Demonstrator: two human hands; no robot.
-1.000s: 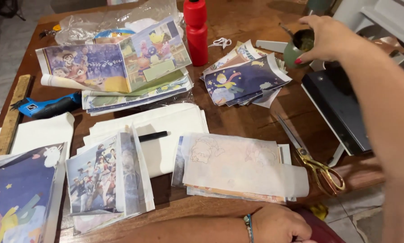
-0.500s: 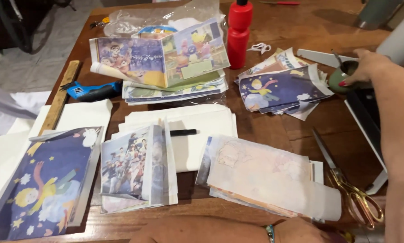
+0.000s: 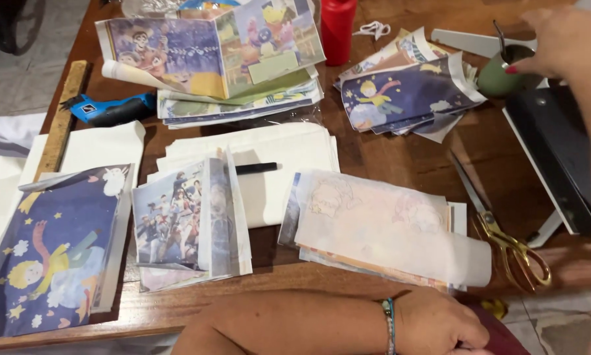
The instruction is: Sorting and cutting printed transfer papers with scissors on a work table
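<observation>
Your right hand [image 3: 562, 39] sits at the far right of the table, fingers curled over the top of one small green pot [image 3: 499, 75]; contact is clear, but you cannot tell how firm the hold is, as the hand is partly cut by the frame edge. One dark tool handle [image 3: 499, 36] stands up out of the pot.

Just left of that grip: one fanned pile of night-sky prints [image 3: 400, 95]. Further left: one red bottle [image 3: 338, 26], then one stack of cartoon sheets [image 3: 223, 52].

Below the grip: one black trimmer board [image 3: 558, 154] and one pair of gold-handled scissors [image 3: 506, 233], blades pointing back toward the pot.

Your left hand [image 3: 437, 325] rests at the near edge of the wooden table [image 3: 387, 148], forearm laid along it, fingers loosely curled; you cannot tell if it holds anything. Directly above it: one pale stack of sheets [image 3: 381, 227]. To its left: one folded group print [image 3: 190, 220], one black pen [image 3: 256, 168] on white paper, one large starry print [image 3: 52, 253]. Far left: one blue tool [image 3: 114, 108], one wooden ruler [image 3: 62, 118].

Versus half a second ago: your right hand has shifted from the pot's side to its top, and the view has swung slightly, so the pot sits higher in the frame. Paper piles are unchanged.
</observation>
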